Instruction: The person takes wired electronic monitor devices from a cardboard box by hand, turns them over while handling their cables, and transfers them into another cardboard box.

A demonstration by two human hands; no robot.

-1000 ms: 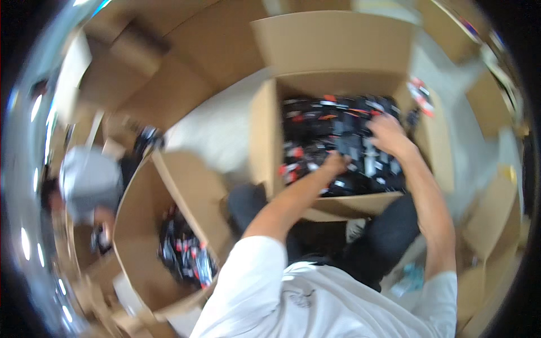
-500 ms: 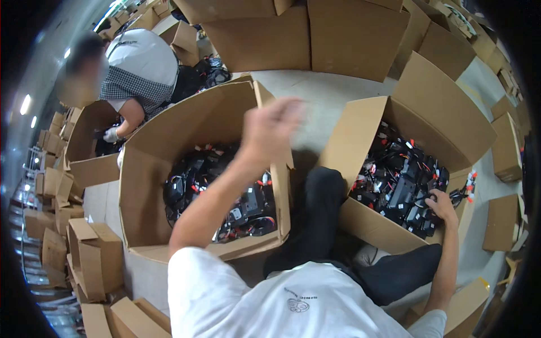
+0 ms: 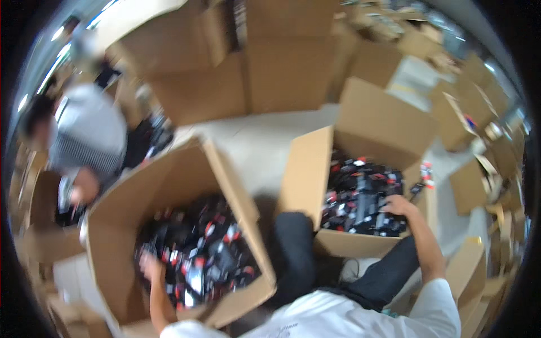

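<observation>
My left hand (image 3: 151,267) reaches down into the left cardboard box (image 3: 111,242), at the left side of a heap of black electronic parts (image 3: 220,256) with red and white bits. Its fingers are smeared by motion; whether they grip a part cannot be made out. In the right cardboard box (image 3: 355,243), my right hand (image 3: 399,206) lies on the right side of a similar heap of black parts (image 3: 363,188) with cables and red and white connectors. Blur hides whether those fingers hold one.
My knee (image 3: 293,236) stands between the two boxes. A co-worker (image 3: 90,129) bends over another box (image 3: 42,205) at the left. Large cartons (image 3: 290,73) form a wall at the far side, and more boxes (image 3: 470,188) stand at the right. Red-tipped connectors (image 3: 427,174) hang by the right box's edge.
My left hand has come down from above the left box's right wall to the parts at its left side. My right hand stays at the right heap. The whole view has shifted and blurred.
</observation>
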